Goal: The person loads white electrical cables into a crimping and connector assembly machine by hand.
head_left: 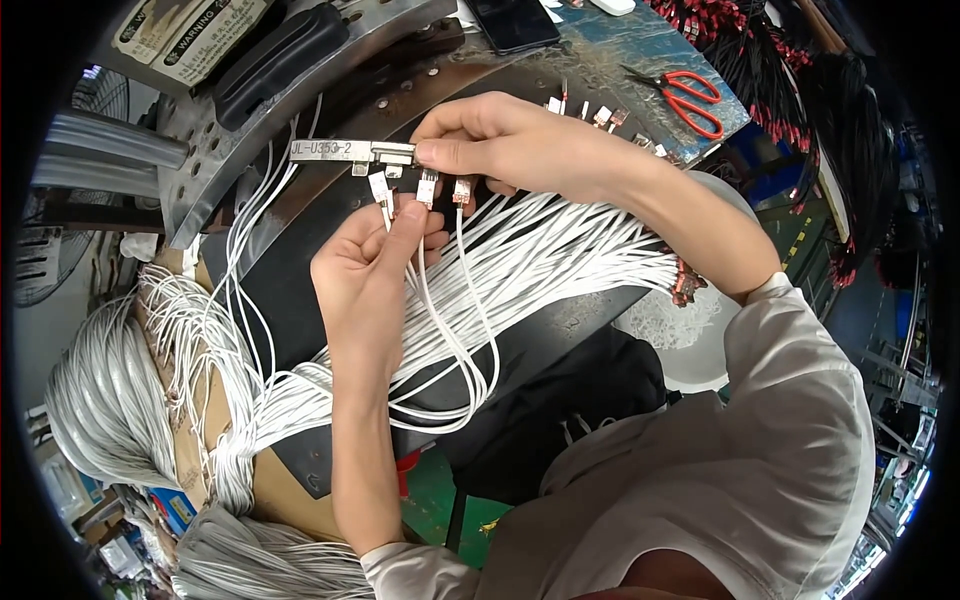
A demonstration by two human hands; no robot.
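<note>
Above the black work plate (575, 325), a flat metal strip (332, 151) is held by the right hand (510, 148), its right end being pinched between thumb and forefinger; the other fingers are curled and partly hidden. The strip's long axis is kept nearly level across the view, and its free end is pointed left, toward the perforated metal frame (210, 185). Just below it, the middle cable plug (427, 188) is pinched by the left hand (365, 260) between thumb and forefinger, its metal end directed upward. The left cable plug (379, 187) is tilted slightly leftward; the right cable plug (462, 190) is held almost upright. Whether the strip is touched by the plugs cannot be told. Beneath the hands, the white cable bundle (540, 255) is laid slantwise, its plugged ends pointed right.
</note>
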